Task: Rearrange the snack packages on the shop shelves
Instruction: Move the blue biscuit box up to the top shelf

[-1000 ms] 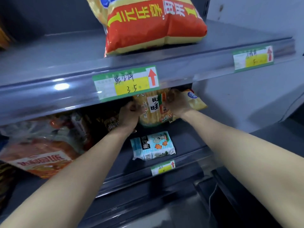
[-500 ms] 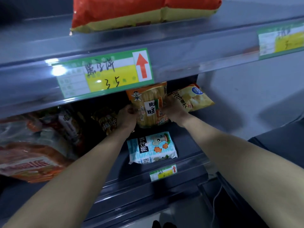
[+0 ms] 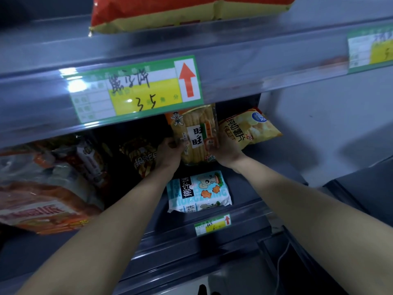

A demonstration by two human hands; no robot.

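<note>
Step in hand: one pack being repositioned on the middle shelf (image 3: 276,156). The rice cracker pack (image 3: 194,137) is held upright, its top hidden behind the upper shelf's price label (image 3: 136,90). It is gripped at its lower left edge by the left hand (image 3: 170,152) and at its lower right edge by the right hand (image 3: 226,150), with fingers curled round the wrapper on both sides. Whether the pack's base is resting on the shelf cannot be told.

From the pack:
- A yellow chips bag (image 3: 251,128) is seen at 2 o'clock, just beside it.
- A blue biscuit pack (image 3: 197,191) is lying flat at 6 o'clock, near the shelf front.
- A dark snack pack (image 3: 142,156) is seen at 9 o'clock.

Judged: placement is under way and not finished. For the next move, the pack probably has to be settled into the gap between the dark pack and the chips bag, squared up, and then released. Care is needed that the chips bag is not knocked.
</note>
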